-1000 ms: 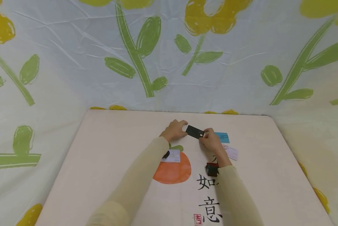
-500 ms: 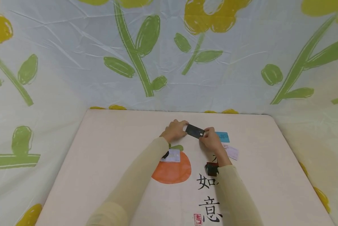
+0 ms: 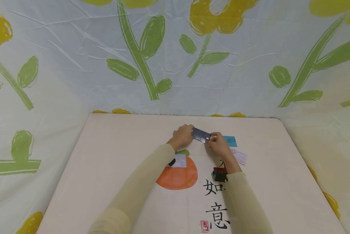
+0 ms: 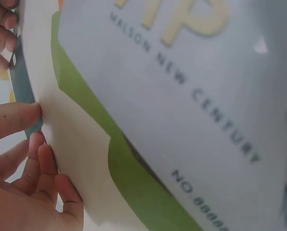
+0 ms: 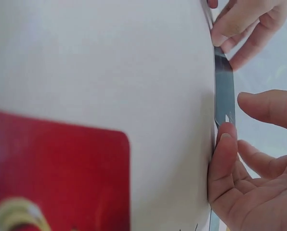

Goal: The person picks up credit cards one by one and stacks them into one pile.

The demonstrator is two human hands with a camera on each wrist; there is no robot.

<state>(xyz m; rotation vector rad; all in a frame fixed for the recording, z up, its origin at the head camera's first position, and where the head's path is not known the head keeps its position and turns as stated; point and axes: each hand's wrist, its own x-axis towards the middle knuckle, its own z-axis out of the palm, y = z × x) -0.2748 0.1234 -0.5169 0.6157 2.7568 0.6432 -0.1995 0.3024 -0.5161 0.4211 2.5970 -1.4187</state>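
A dark grey card [image 3: 200, 135] with a small pale square hangs between my two hands near the back of the table. My left hand [image 3: 182, 136] pinches its left end, thumb on the near side and fingers behind, as the left wrist view shows. At the other end, my right hand [image 3: 220, 145] holds it with the thumb at the edge; in the right wrist view one finger [image 5: 266, 108] stands out straight, apart from the card. Under my left wrist lies a white VIP card [image 4: 167, 82]. A red card [image 5: 71, 163] lies under my right wrist.
Beside my right hand lie a teal card [image 3: 231, 141] and a pale lilac card [image 3: 240, 157]. The pink table cover [image 3: 116, 143] bears an orange fruit print [image 3: 178, 180] and black characters. A flower-printed cloth [image 3: 227, 78] rises behind the table.
The dark card has tilted slightly, and its face now looks lighter and shinier. Both hands stay in almost the same place; the loose cards have not moved.
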